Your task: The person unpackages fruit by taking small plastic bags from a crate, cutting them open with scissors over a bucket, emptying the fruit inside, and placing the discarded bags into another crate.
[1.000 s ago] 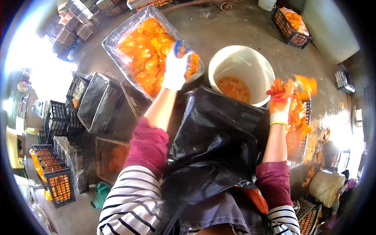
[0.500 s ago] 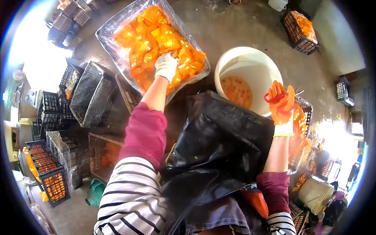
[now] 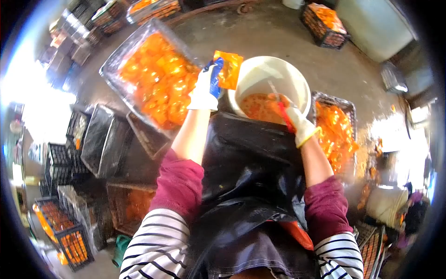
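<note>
My left hand [image 3: 207, 84], in a white glove with blue coating, grips a shiny orange packet [image 3: 229, 69] by its side, at the left rim of a white bucket [image 3: 297, 79]. Inside the bucket lies an orange mixture [image 3: 260, 106] with small pieces. Over the bucket's mouth is my right hand [image 3: 299, 124], in an orange and white glove, closed around red-handled scissors [image 3: 287, 118]; their blades are blurred. To the left, a plastic-lined crate [image 3: 109, 70] is heaped with orange packets [image 3: 162, 79].
Right of the bucket stands another crate [image 3: 350, 103] full of orange packets. A black apron [image 3: 251, 162] covers my lap. Dark crates [image 3: 100, 139] stand at left, with a green watering can [image 3: 121, 249] below. A crate of orange goods [image 3: 325, 28] sits at the back.
My left hand has lifted a packet out of the left crate and brought it right, to the bucket. My right hand has moved left with the scissors, over the bucket. The view has shifted.
</note>
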A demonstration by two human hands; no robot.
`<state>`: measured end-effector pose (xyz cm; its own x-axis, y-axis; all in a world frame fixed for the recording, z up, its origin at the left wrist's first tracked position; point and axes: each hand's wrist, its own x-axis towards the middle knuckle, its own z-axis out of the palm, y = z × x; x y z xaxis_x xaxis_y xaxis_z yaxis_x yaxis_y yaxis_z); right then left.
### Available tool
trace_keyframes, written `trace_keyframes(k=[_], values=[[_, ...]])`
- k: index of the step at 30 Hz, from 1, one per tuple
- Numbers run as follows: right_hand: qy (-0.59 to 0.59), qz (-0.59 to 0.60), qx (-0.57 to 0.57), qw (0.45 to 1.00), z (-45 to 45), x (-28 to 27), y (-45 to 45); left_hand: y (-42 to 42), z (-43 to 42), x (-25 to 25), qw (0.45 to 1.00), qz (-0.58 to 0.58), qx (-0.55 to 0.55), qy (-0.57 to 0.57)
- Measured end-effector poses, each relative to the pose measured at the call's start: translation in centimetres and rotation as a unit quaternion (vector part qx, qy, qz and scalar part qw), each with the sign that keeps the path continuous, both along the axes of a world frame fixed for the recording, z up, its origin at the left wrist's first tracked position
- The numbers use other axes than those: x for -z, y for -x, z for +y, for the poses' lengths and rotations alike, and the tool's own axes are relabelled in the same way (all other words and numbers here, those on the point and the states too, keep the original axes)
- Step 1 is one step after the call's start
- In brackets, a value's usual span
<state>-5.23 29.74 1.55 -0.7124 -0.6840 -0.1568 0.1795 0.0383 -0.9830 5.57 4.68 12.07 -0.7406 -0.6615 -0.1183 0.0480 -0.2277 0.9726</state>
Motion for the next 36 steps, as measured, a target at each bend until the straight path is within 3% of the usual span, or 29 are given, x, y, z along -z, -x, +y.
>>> trace_keyframes(k=[1,2,3,4,5,7,8,9,11,12,15,19,20,21,23,26,29,30,31,33,36], values=[[-0.029,0.073,-0.009,0.997,-0.1,0.8,-0.1,1.3,1.0,1.0,0.998,0.016,0.044,0.037],[-0.067,0.105,-0.011,0.992,-0.1,-1.7,-1.3,1.8,2.3,1.0,0.987,-0.009,0.081,0.14],[-0.104,0.134,-0.015,0.985,0.2,-4.1,-2.2,2.6,3.4,2.3,0.982,0.033,0.099,0.157],[0.067,-0.058,-0.034,0.995,-0.1,-2.5,-1.8,3.4,3.6,4.1,0.958,0.029,0.123,0.258],[-0.002,0.021,-0.025,0.999,0.8,-1.4,-1.2,4.0,3.5,6.0,0.923,0.023,0.143,0.356],[-0.139,0.171,-0.016,0.975,0.7,-4.9,-2.3,4.1,4.6,5.9,0.965,0.075,0.201,0.152],[-0.048,0.097,-0.003,0.994,0.8,-3.3,-1.9,3.9,4.9,5.7,0.969,0.097,0.223,0.046],[0.045,0.021,0.009,0.999,0.6,-3.0,-2.0,3.6,5.0,5.3,0.974,0.073,0.199,0.083],[-0.12,0.183,0.005,0.976,0.8,-3.2,-1.7,3.5,4.8,4.2,0.976,0.029,0.148,0.159],[-0.201,0.263,0.005,0.944,0.7,-3.7,-1.5,4.0,4.2,4.7,0.993,0.013,0.079,0.092],[-0.25,0.273,-0.014,0.929,0.6,-4.0,-1.6,3.9,3.5,6.0,0.991,0.069,0.065,-0.092],[-0.281,0.343,-0.048,0.895,0.5,-4.9,-2.0,4.4,4.1,6.2,0.978,0.086,0.187,0.024],[-0.297,0.333,-0.06,0.893,0.4,-4.8,-1.6,4.6,4.1,6.4,0.965,0.126,0.224,-0.05],[-0.312,0.322,-0.072,0.891,0.3,-4.7,-1.4,4.6,4.0,6.2,0.971,0.106,0.216,-0.001],[-0.224,0.154,-0.029,0.962,0.0,-3.4,-1.1,4.5,3.5,5.7,0.973,0.067,0.198,0.097],[-0.137,0.043,-0.007,0.99,0.2,0.2,0.3,5.5,3.6,8.0,0.95,0.128,0.171,-0.228],[-0.112,0.004,0.0,0.994,0.7,0.6,0.9,4.1,5.7,5.5,0.979,0.019,0.196,-0.058],[-0.138,0.047,0.002,0.989,0.5,-0.1,0.6,4.5,5.1,6.1,0.973,-0.002,0.227,-0.051],[-0.165,0.089,0.006,0.982,0.3,-0.9,0.3,4.5,5.0,6.8,0.97,0.01,0.233,-0.076],[-0.271,0.282,0.011,0.921,-0.2,-2.6,-0.8,4.6,5.2,7.8,0.961,0.035,0.246,-0.125],[-0.278,0.209,0.02,0.937,-0.2,-4.6,-1.7,4.5,5.0,7.4,0.955,0.015,0.237,-0.177]])
